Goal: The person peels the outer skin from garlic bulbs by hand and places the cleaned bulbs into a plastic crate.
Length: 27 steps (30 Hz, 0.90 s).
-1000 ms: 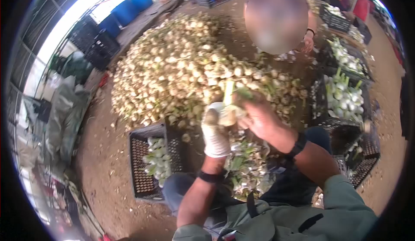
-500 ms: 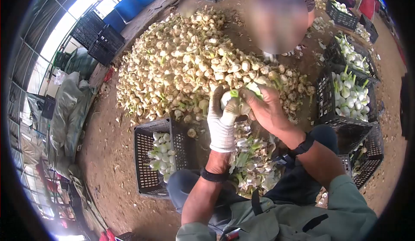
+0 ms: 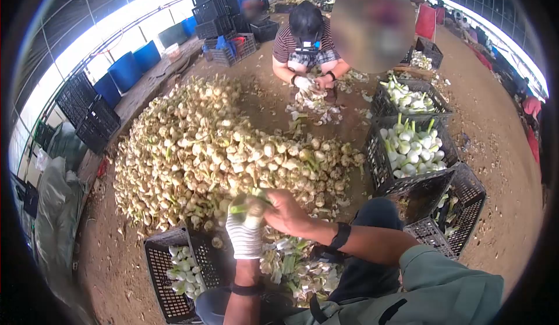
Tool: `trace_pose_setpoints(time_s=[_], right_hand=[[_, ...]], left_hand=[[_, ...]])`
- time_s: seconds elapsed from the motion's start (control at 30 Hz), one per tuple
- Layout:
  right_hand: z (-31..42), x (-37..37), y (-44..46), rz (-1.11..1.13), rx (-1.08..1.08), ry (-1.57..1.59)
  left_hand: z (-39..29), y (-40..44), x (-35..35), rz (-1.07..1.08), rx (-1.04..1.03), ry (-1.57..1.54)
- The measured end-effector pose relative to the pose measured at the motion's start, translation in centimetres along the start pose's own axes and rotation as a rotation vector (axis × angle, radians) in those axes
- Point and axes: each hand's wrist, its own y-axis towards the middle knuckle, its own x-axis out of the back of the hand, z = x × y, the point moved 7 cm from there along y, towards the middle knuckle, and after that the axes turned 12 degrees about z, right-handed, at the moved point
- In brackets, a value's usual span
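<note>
My left hand (image 3: 241,230), in a white knitted glove, is wrapped round a garlic bulb (image 3: 255,209) with a green stem end. Bare and closed, my right hand (image 3: 285,213) has its thumb and fingers against the same bulb from the right; motion blurs the fingertips. Just beyond both hands rises a big pile of unpeeled garlic (image 3: 192,150). Loose peeled skins and green leaves (image 3: 300,269) lie on the ground between my legs.
A black crate (image 3: 169,287) with peeled white bulbs (image 3: 185,272) stands at my left. More black crates (image 3: 381,165) of clean bulbs (image 3: 410,150) line my right. Across the pile a co-worker (image 3: 305,39) crouches, hands on garlic. Stacked crates (image 3: 212,7) and blue barrels (image 3: 125,71) stand behind.
My view has tilted up and shifted right, bringing the crouching co-worker and far background into sight. My hands still work on a garlic bulb, now blurred, its green end facing left.
</note>
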Motion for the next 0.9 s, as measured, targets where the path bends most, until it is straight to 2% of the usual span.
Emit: trace_pose_setpoints(time_s=[0.03,0.07,0.1,0.13,0.2,0.23,0.3,0.33,0.37,0.4,0.43,0.47,0.5,0.57,0.63,0.7,0.73,0.8,0.83,0.87,0.9], right_hand=[[-1.3,0.5,-0.5,-0.055,-0.079,-0.206],[-0.4,0.2,-0.7,-0.090,-0.091,-0.323],[0.4,-0.1,-0.9,-0.127,-0.105,-0.439],[1.2,-1.1,-0.3,-0.106,0.024,-0.769],[1.0,-0.6,-0.8,-0.087,-0.045,-0.882],[0.7,-0.2,-1.0,-0.072,-0.121,-0.987],[0.9,0.1,-0.9,-0.101,-0.081,-0.904],[1.4,-0.1,-0.9,-0.076,-0.100,-1.052],[1.8,-0.2,-0.9,-0.047,-0.119,-1.200],[2.5,0.0,-0.8,-0.049,-0.120,-1.200],[1.2,0.7,-0.9,0.084,-0.415,-1.232],[-0.3,1.2,-1.6,0.221,-0.712,-1.245],[-0.7,1.4,-2.0,0.222,-0.712,-1.245],[-2.7,1.3,-3.6,0.420,-0.896,-1.306],[-3.0,1.3,-4.9,0.517,-0.943,-1.373],[-4.0,0.2,-6.2,0.767,-1.014,-1.270],[-2.3,-0.9,-5.1,0.693,-0.974,-1.262],[-1.4,-1.4,-3.6,0.580,-0.923,-1.076],[-2.7,0.2,-3.9,0.471,-0.899,-0.951],[-1.0,-0.2,-3.0,0.344,-0.995,-0.859],[-0.4,-0.5,-2.3,0.219,-1.032,-0.761]], left_hand=[[0.0,-0.4,0.3,-0.065,0.093,-0.011],[1.0,0.9,2.0,-0.152,-0.009,0.009],[2.9,0.8,2.9,-0.135,0.010,-0.090],[2.8,0.8,2.8,-0.171,0.039,-0.216],[2.2,0.6,2.1,-0.244,0.097,-0.438],[1.6,0.7,2.7,-0.229,0.045,-0.391],[-1.1,0.2,2.0,-0.232,0.021,-0.499],[-1.1,0.4,2.7,-0.357,-0.008,-0.580],[-1.9,0.4,3.1,-0.281,-0.048,-0.603],[-2.3,0.3,3.8,-0.361,-0.052,-0.642],[-2.6,0.2,4.4,-0.442,-0.055,-0.681],[-2.1,0.7,5.9,-0.362,-0.065,-0.592],[-1.2,1.1,7.2,-0.362,-0.065,-0.592],[-1.5,1.6,7.9,-0.277,-0.141,-0.578],[-2.2,1.1,8.4,-0.320,-0.181,-0.660],[-3.5,1.1,7.1,-0.177,-0.220,-0.752],[-2.9,1.3,8.1,-0.291,-0.201,-0.719],[-4.9,1.0,5.4,-0.029,-0.286,-0.643],[-5.2,0.0,5.7,-0.164,-0.298,-0.482],[-3.9,0.4,6.5,-0.219,-0.251,-0.428],[-3.8,0.4,6.3,-0.139,-0.275,-0.443]])
